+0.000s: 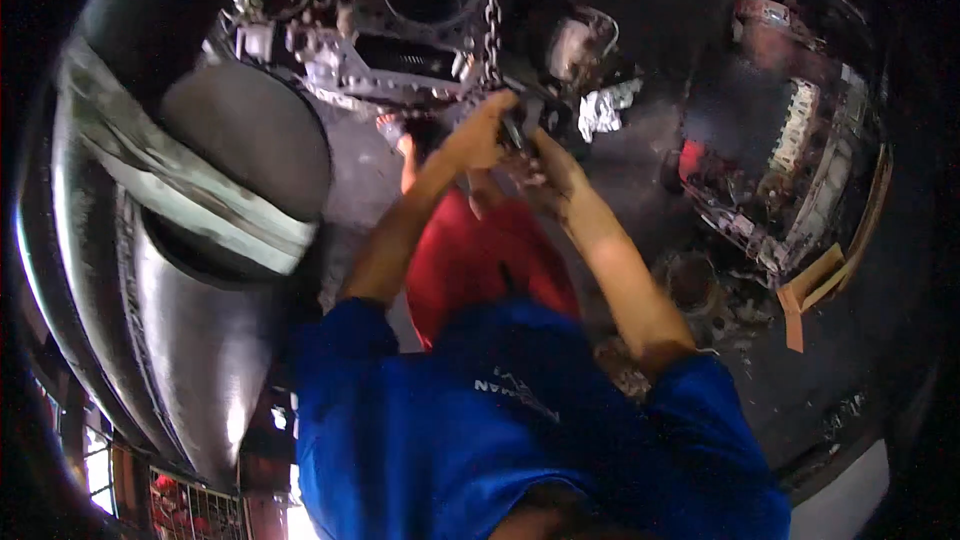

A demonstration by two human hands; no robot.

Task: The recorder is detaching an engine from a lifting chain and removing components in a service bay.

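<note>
- the left hand [480, 135] is bent inward just below the hanging chain [492, 15], its fingers near a dark metal part [514, 133]
- the right hand [556, 172] is on the other side of that part, close to it; blur and shadow hide the fingers, so i cannot tell whether either of the 2 hands grasps it or only touches it
- the dark metal part sits between the 2 hands, above the person's red shorts [480, 265] in the view and near the chain's lower end
- beyond the hands is a greasy engine block [365, 65] with a large round opening
- right of the chain are a rounded metal part [578, 48] and, just below it, a crumpled pale sheet [606, 108]
- farther right is a rusty engine housing [835, 170], with bent cardboard [808, 285] beside its lower end
- at left is a big curved silvery body [205, 350], a dark round disc [245, 145] near its upper part
</note>
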